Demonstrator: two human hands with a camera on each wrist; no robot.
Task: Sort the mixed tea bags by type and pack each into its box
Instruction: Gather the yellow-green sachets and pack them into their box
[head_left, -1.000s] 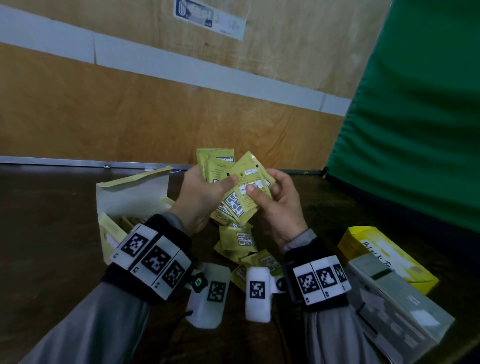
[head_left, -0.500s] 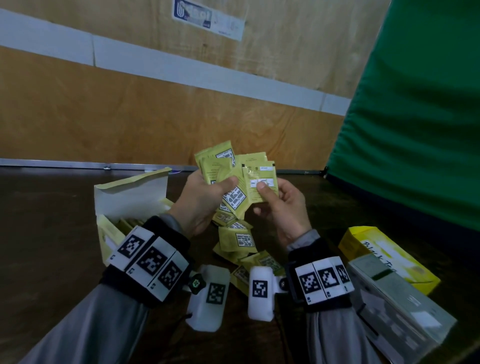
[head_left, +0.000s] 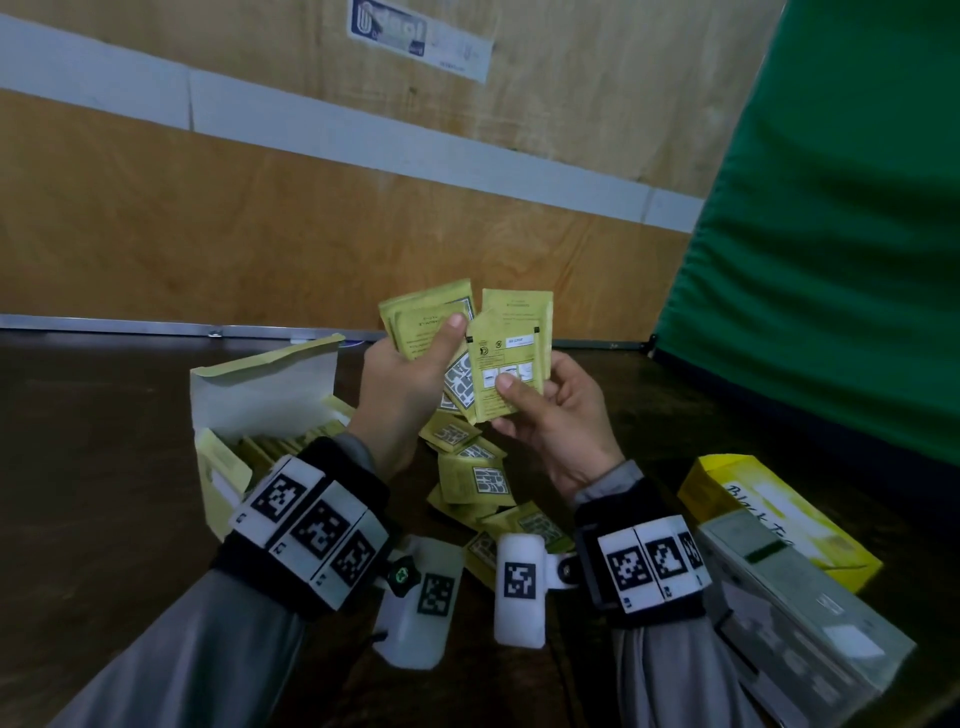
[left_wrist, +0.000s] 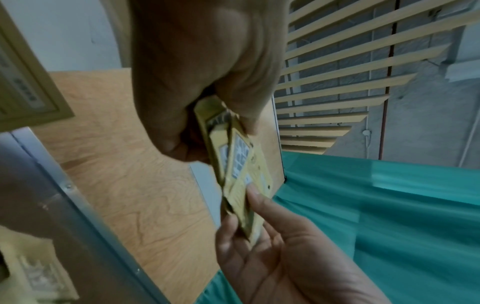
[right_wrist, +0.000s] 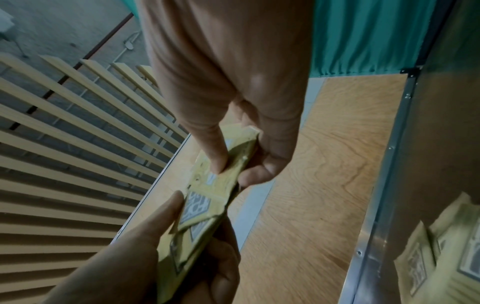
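Both hands are raised above the dark table (head_left: 104, 467), each holding yellow-green tea bags. My left hand (head_left: 410, 384) grips a small fan of tea bags (head_left: 423, 325), thumb pressed on the front one. My right hand (head_left: 550, 415) pinches a tea bag (head_left: 506, 364) by its lower edge, thumb on top, overlapping the left fan. In the left wrist view the left hand (left_wrist: 205, 115) clamps the stack (left_wrist: 228, 150). In the right wrist view the right hand (right_wrist: 233, 162) squeezes the bags (right_wrist: 221, 181). An open pale yellow box (head_left: 249, 415) with bags inside stands at left.
A loose pile of tea bags (head_left: 472, 478) lies on the table under my hands. At the right lie a yellow box (head_left: 769, 514) lettered "Black" and a grey-white box (head_left: 800, 618). A plywood wall (head_left: 260, 234) closes the back, a green cloth (head_left: 831, 234) the right.
The bags in my hands have been turned more upright and squared up. The right hand's bag has shifted from a tilted position to overlap the left fan; the hands sit slightly higher.
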